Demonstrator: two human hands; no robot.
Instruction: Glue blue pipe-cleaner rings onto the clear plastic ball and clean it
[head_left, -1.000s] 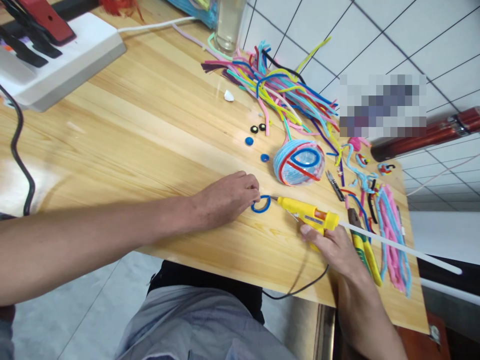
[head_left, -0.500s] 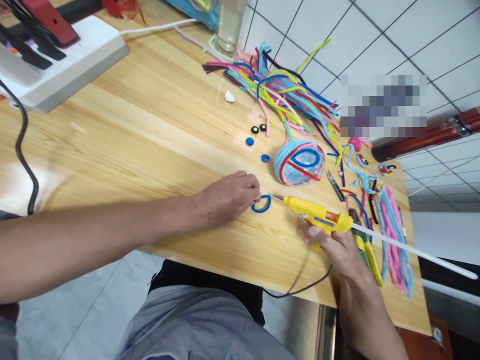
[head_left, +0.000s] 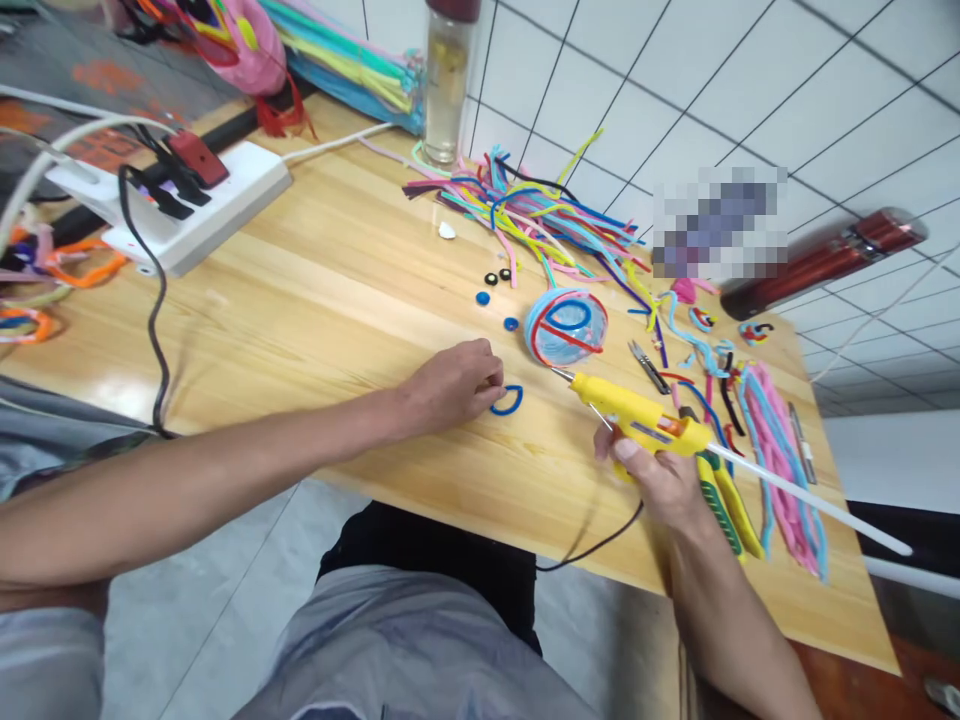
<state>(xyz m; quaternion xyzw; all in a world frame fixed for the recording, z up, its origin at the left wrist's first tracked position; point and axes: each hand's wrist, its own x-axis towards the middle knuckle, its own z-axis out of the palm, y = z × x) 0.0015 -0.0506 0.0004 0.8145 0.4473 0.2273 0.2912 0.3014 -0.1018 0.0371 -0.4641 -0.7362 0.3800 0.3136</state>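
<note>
My left hand (head_left: 455,385) is closed at the middle of the table, its fingertips pinching the left end of a blue pipe-cleaner loop (head_left: 511,402). My right hand (head_left: 660,475) is wrapped round a yellow glue gun (head_left: 626,408) with a long white glue stick in its back. The gun's metal nozzle points left, just below a light-blue ball (head_left: 534,330) that bears a red outline and a blue loop. Two blue discs (head_left: 483,298) and two small black rings (head_left: 491,279) lie up and left of the ball.
A pile of coloured pipe cleaners (head_left: 540,215) lies along the tiled wall. Small snips (head_left: 649,368) and green-and-yellow pliers (head_left: 724,505) are on the right. A white power strip (head_left: 217,205) is at the left, a glass bottle (head_left: 444,100) at the back and a red flask (head_left: 825,262) back right.
The camera view has shifted, showing more of the left side. The glue gun's nozzle has moved up from beside the blue loop to near the ball's lower edge. The left hand keeps its pinch.
</note>
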